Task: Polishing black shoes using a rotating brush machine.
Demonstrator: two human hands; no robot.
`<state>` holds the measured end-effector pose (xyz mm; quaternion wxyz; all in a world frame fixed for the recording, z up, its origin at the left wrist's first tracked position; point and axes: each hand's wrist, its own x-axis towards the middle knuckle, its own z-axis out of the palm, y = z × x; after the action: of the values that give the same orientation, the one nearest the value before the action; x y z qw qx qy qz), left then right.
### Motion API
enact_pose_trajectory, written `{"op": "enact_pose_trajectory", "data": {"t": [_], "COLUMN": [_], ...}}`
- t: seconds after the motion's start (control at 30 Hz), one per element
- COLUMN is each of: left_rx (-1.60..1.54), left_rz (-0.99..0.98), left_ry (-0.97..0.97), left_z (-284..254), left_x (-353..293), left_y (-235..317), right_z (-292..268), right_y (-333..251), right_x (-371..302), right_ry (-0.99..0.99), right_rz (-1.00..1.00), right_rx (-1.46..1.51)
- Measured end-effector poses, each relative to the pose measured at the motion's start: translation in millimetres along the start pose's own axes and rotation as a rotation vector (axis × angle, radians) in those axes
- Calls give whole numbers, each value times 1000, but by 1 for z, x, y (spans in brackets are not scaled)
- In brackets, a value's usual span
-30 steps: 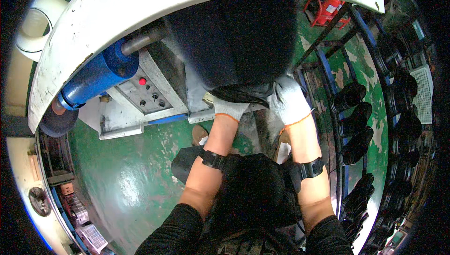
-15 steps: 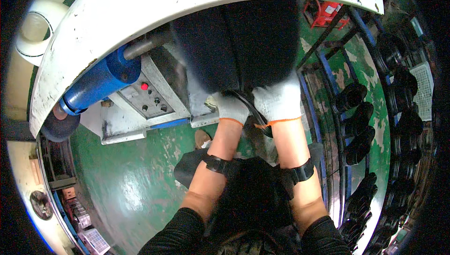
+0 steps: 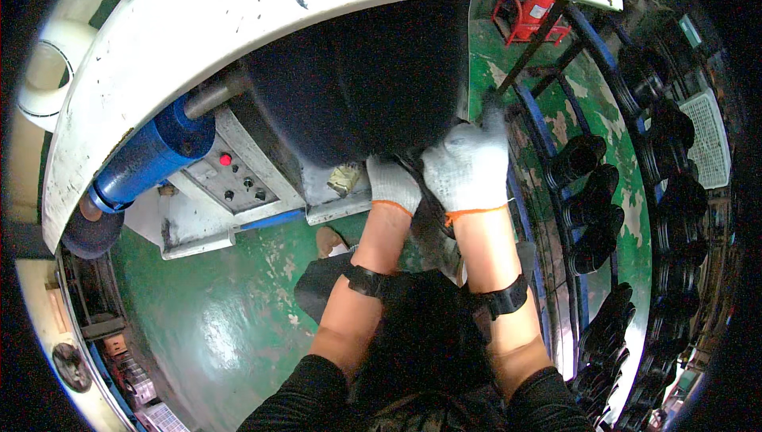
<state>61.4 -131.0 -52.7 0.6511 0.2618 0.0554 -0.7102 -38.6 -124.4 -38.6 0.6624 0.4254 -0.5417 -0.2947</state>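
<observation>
A wide black wheel (image 3: pixel 357 83) hangs under a curved white hood in front of me. My left hand (image 3: pixel 394 184), in a white knit glove with an orange cuff, is closed at the wheel's lower edge; its fingertips are hidden. Beside it my right hand (image 3: pixel 468 166), gloved the same way, is closed too. Between the two gloves shows a black piece (image 3: pixel 429 203), gripped by both hands and held against or very close to the wheel. Its shape is mostly covered, so its exact kind cannot be made out.
The white hood (image 3: pixel 238 27) arches above. To the left are a blue cylinder housing (image 3: pixel 147 154) and a control panel with a red button (image 3: pixel 225 159). Racks with black shoes (image 3: pixel 597 239) stand right, near a red metal frame (image 3: pixel 528 19). A yellowish lump (image 3: pixel 344 180) lies beside my left glove.
The view has shifted, so the machine and racks sit further left. My right glove has turned, with its fingers now showing at the upper right. The black piece shows less between the hands.
</observation>
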Motion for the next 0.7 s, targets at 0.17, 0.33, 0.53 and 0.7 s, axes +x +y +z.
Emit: {"op": "enact_pose_trajectory", "data": {"t": [0.17,0.33,0.53,0.7], "left_rx": [122,42,195,-163], "left_rz": [48,-60,-112,-512], "left_ry": [-190,-239,-897,-588], "left_z": [-24,-8,-45,-6], "left_x": [7,1,9,-55], "left_y": [5,-2,3,4], "right_z": [-33,-51,-81,-88], "right_y": [105,104,95,78], "right_x": [31,13,-18,-60], "right_ry": [106,-62,-434,-541], "right_rz": [242,258,33,299], "right_rx": [1785,1636,1789,2164]}}
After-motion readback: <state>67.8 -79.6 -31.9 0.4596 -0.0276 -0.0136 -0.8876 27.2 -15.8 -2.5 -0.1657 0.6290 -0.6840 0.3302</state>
